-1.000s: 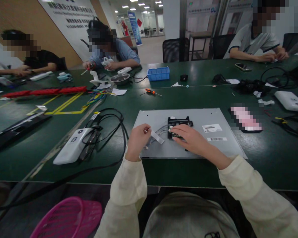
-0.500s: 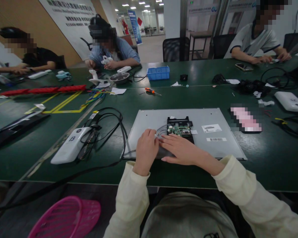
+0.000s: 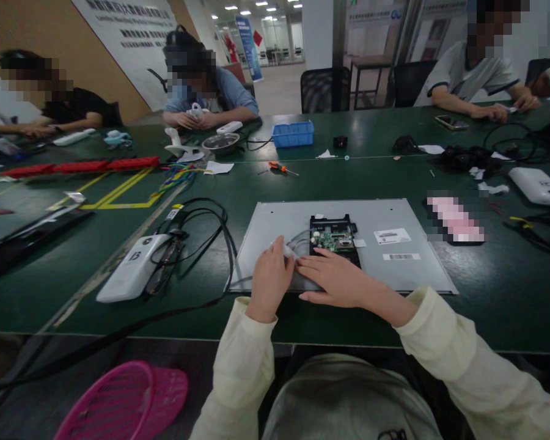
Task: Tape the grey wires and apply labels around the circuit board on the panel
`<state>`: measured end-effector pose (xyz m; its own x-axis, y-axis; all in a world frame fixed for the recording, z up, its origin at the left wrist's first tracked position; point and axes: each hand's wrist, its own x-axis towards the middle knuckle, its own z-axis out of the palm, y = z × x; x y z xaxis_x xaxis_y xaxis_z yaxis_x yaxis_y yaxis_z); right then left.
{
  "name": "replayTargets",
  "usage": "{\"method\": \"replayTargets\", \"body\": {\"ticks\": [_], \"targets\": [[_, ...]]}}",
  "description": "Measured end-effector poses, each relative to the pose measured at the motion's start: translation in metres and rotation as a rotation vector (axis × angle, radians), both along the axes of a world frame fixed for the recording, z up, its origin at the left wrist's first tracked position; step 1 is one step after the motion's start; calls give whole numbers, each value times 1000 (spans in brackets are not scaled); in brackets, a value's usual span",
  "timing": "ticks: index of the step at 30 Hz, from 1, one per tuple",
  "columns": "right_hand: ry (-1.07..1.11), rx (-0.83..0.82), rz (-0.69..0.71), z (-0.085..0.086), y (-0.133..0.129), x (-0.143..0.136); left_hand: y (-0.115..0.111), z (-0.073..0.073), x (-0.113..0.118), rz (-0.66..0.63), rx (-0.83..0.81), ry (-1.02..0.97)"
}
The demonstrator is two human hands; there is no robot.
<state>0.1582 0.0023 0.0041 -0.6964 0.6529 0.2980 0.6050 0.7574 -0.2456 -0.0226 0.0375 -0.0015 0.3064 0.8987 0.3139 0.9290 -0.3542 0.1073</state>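
Observation:
A flat grey metal panel (image 3: pixel 279 223) lies on the table in front of me, with a green circuit board (image 3: pixel 332 240) in a black frame at its middle. Thin grey cables (image 3: pixel 299 237) run from the board's left side toward my left hand. My left hand (image 3: pixel 271 278) rests on the panel's left part, fingers bent together beside a small whitish piece (image 3: pixel 288 249); what they pinch is hidden. Just below the board, my right hand (image 3: pixel 337 278) lies flat over the panel and black frame, fingers stretched out toward the left fingertips.
Left of the panel are a white power bank (image 3: pixel 132 269) and looped black cables (image 3: pixel 211 214). A pink-covered phone (image 3: pixel 456 220) lies to the right. Farther back are an orange screwdriver (image 3: pixel 277 167) and a blue basket (image 3: pixel 293 135). Several people sit around the table.
My left fingers have shifted slightly, and more of the whitish piece shows beside them. My right hand stays nearly still. At the far left, another person's hand has come into view.

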Motion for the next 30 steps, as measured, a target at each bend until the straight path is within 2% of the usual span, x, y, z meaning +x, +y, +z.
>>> {"method": "replayTargets", "body": {"ticks": [4, 11, 17, 24, 30], "targets": [[-13, -7, -1, 0, -1, 0, 2, -3, -2, -44, 7, -28], [-15, -17, 0, 1, -2, 0, 2, -5, -1, -12, -34, -49], [-12, -25, 0, 1, -2, 1, 2, -4, -5, -38, -44, -139], [3, -7, -12, -3, -2, 2, 3, -5, -9, -106, 45, -264], [15, -2, -14, -1, -2, 2, 1, -7, -12, -146, 82, -266]]}}
